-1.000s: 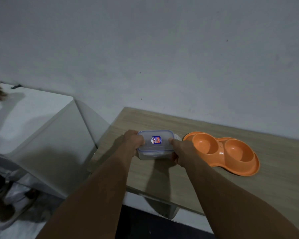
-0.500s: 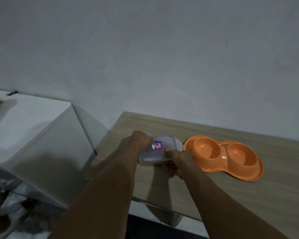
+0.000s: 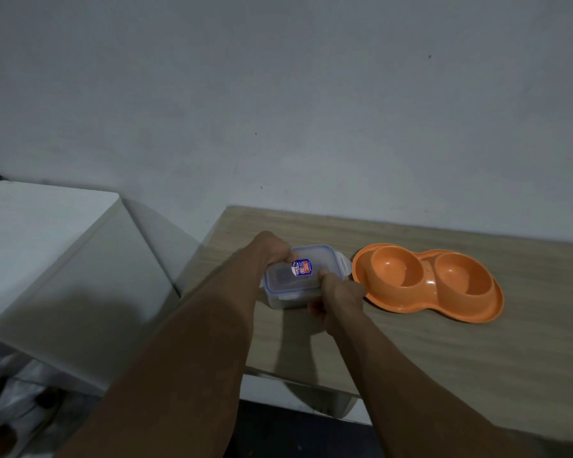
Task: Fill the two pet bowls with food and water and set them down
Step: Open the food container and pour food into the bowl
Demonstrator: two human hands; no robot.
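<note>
A clear plastic food container [image 3: 291, 282] with a blue-rimmed lid and a small label rests on the wooden table [image 3: 477, 352], turned at an angle. My left hand [image 3: 273, 247] grips its far left corner. My right hand [image 3: 336, 297] holds its near right side, thumb on the lid. Just right of the container lies an orange double pet bowl [image 3: 427, 280] with both hollows bare. The container's right latch flap sticks out toward the bowl.
A white cabinet [image 3: 47, 246] stands left of the table, with a narrow gap between them. A plain grey wall [image 3: 311, 110] runs behind both. The table's near edge drops to a dark floor [image 3: 278, 434].
The container has been turned from square-on to angled. My right hand slid from its right end to the near side, and my left hand shifted to the far corner.
</note>
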